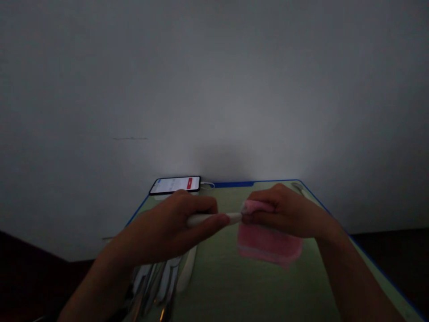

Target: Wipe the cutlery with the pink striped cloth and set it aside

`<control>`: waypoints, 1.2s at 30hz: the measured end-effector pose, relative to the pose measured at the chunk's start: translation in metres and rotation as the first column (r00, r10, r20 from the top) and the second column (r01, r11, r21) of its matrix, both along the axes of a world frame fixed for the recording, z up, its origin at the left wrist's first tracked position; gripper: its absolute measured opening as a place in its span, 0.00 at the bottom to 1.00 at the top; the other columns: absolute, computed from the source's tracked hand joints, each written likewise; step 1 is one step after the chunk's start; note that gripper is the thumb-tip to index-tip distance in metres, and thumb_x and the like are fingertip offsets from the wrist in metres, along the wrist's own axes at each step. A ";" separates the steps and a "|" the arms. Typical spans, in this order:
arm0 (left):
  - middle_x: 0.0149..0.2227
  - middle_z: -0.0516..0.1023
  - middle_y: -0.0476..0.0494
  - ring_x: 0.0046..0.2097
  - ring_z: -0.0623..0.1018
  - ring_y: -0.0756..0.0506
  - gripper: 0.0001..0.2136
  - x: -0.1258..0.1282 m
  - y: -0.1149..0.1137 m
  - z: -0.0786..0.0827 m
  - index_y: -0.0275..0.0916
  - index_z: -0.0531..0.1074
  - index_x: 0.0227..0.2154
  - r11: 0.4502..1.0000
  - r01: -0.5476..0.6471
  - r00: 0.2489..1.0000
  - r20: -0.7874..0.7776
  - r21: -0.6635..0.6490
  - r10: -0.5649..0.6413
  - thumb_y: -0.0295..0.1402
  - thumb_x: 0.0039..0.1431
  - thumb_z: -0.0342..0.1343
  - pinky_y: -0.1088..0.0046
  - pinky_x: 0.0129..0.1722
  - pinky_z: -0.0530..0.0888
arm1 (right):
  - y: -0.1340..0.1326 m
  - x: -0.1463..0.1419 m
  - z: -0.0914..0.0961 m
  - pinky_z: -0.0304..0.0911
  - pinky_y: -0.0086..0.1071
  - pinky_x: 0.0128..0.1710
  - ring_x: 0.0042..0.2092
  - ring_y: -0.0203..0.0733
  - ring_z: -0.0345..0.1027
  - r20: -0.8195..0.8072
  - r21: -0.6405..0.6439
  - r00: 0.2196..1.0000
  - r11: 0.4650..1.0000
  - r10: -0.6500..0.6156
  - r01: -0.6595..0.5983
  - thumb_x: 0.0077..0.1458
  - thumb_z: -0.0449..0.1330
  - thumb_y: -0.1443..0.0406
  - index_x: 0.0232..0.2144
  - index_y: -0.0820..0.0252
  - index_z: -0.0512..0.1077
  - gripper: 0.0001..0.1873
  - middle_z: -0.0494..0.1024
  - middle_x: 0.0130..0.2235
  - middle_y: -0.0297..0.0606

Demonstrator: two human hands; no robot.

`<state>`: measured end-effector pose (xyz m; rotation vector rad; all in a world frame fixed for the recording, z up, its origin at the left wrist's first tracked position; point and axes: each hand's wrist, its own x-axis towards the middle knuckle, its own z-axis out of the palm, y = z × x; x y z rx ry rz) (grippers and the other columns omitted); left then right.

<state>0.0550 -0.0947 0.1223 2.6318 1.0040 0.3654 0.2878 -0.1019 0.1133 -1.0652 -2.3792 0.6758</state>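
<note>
Head view: both hands are raised over the table (217, 290), near the middle of the picture. The left hand (182, 219) is closed around a white handle (197, 220), with the thumb laid along the near side and the fingers curled over the top. The grip is firm in appearance; the palm contact is out of sight.

The handle lies roughly level and points to the right hand (284, 210). That hand is pinched, thumb and fingers together, with a pink cloth (268, 243) gathered between them. The cloth wraps the right end of the piece; the covered end cannot be identified. The loose part of the cloth hangs below the right hand, and its lower edge is blurred.

Below the left forearm, at the near left of the table, lies a group of cutlery (161, 286), side by side and partly hidden by the arm. A pale-handled piece (187, 270) lies along its right side. A spoon (296, 186) lies at the far right corner, partly behind the right hand. A phone (174, 184), screen lit, lies at the far left corner with a white cable (208, 184) attached. A grey wall (214, 89) stands behind the table.
</note>
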 end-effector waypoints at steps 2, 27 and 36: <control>0.19 0.64 0.54 0.22 0.64 0.54 0.18 0.001 0.001 -0.001 0.37 0.67 0.23 1.000 0.000 1.000 -0.006 -0.008 0.000 0.43 0.61 0.43 0.79 0.21 0.57 | 0.000 -0.001 -0.001 0.46 0.23 0.20 0.22 0.28 0.52 -0.003 0.008 1.000 1.000 0.009 -0.009 0.53 0.54 0.57 0.25 0.62 0.69 0.14 0.63 0.19 0.27; 0.22 0.67 0.51 0.24 0.65 0.53 0.20 0.034 -0.021 -0.007 0.38 0.63 0.25 0.968 0.117 0.993 0.014 -0.220 -0.117 0.40 0.65 0.32 0.76 0.27 0.62 | 0.008 -0.043 -0.036 0.50 0.25 0.18 0.21 0.31 0.51 -0.767 -0.315 0.415 0.851 -0.489 0.420 0.51 0.49 0.48 0.25 0.59 0.62 0.20 0.61 0.21 0.30; 0.23 0.65 0.52 0.25 0.65 0.52 0.19 0.024 -0.003 -0.010 0.38 0.61 0.25 0.964 0.090 0.995 0.058 -0.252 -0.077 0.40 0.65 0.31 0.76 0.27 0.62 | 0.015 -0.036 -0.034 0.56 0.26 0.24 0.25 0.33 0.57 -0.772 -0.433 0.408 0.873 -0.487 0.223 0.52 0.50 0.49 0.28 0.59 0.64 0.19 0.66 0.25 0.34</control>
